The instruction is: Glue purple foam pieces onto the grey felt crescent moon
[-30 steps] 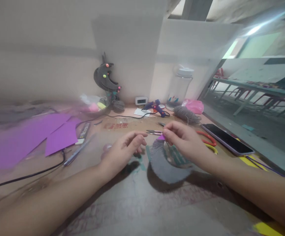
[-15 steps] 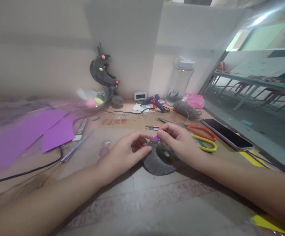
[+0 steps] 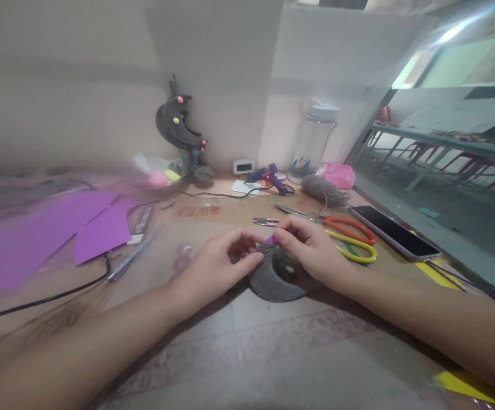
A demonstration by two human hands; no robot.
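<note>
A crescent shape wrapped in grey yarn (image 3: 276,286) lies in front of me, its bare purple tip (image 3: 269,240) pointing up and away. My left hand (image 3: 225,256) holds the crescent's left side near that tip, thumb on the wrapping and fingers curled behind. At the tip's right edge, the thumb and forefinger of my right hand (image 3: 307,242) are pinched together; what lies between them is too small to tell. The right hand covers part of the crescent's right side.
Scissors (image 3: 354,256), thread snips (image 3: 265,221), a phone (image 3: 395,232), and a grey yarn skein (image 3: 324,190) lie beyond and right. A glue gun (image 3: 270,177), clock (image 3: 244,166) and bottle (image 3: 313,142) stand at the back. Purple sheets (image 3: 102,233), a pen (image 3: 127,262) and cable (image 3: 59,297) lie left.
The crescent's lower curve has shifted up slightly. Both hands stay almost where they were, with the right still pinched at the purple tip.
</note>
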